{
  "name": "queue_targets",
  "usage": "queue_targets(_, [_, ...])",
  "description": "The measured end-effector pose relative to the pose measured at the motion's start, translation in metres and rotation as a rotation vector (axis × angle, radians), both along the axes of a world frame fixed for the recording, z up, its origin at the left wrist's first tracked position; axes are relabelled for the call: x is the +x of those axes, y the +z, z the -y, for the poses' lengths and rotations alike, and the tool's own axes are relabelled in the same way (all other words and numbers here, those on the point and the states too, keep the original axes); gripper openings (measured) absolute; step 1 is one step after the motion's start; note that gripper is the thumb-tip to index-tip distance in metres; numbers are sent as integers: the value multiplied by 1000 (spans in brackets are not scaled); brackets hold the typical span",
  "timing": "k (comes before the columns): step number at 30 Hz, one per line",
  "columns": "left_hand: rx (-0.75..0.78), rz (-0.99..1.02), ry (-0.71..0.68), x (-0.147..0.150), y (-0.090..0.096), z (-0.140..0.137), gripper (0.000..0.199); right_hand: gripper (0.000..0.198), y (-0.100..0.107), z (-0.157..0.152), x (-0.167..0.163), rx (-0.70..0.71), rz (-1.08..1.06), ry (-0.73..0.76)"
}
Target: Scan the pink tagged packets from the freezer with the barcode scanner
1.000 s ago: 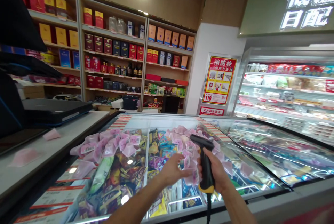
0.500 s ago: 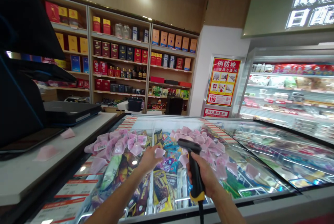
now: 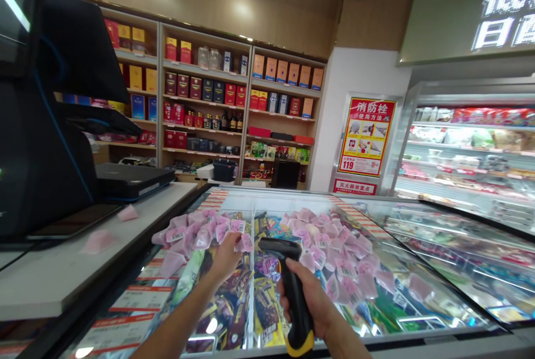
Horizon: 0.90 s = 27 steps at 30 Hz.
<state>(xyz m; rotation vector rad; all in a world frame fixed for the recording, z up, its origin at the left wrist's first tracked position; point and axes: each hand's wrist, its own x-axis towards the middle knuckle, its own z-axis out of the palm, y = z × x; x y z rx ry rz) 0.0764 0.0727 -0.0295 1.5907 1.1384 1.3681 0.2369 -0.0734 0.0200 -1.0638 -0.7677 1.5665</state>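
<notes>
Two hands [image 3: 228,256] [image 3: 311,295], one barcode scanner [image 3: 295,299], two pink packs [image 3: 99,241] on the desk [image 3: 42,286], two pink-pack clusters [image 3: 346,258] on the freezer [image 3: 288,201].

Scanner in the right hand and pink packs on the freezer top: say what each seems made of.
Scanner: probably hard plastic, judging by its smooth, black, faintly shiny shell; the yellow end could be rubber.
Pink packs: likely thin, softly glossy plastic, since they look translucent with pale highlights.
</notes>
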Motion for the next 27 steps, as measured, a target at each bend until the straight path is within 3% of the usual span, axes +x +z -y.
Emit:
queue_targets(12, [285,-425,26,-14,3,-14,30,41,-8,-6,15,-7,144,-12])
queue_targets(16, [377,-592,104,-26,12,-17,23,44,-11,-8,18,-16,185,-20])
queue_targets(20, [456,-731,198,-25,19,-14,32,38,-10,-9,17,-8,161,-56])
queue_targets(23, [563,-840,148,-8,17,-8,38,35,-11,-12,19,-9,141,-81])
queue_targets(27, [650,-994,33,11,6,-12,28,39,-14,-18,20,-6,171,-84])
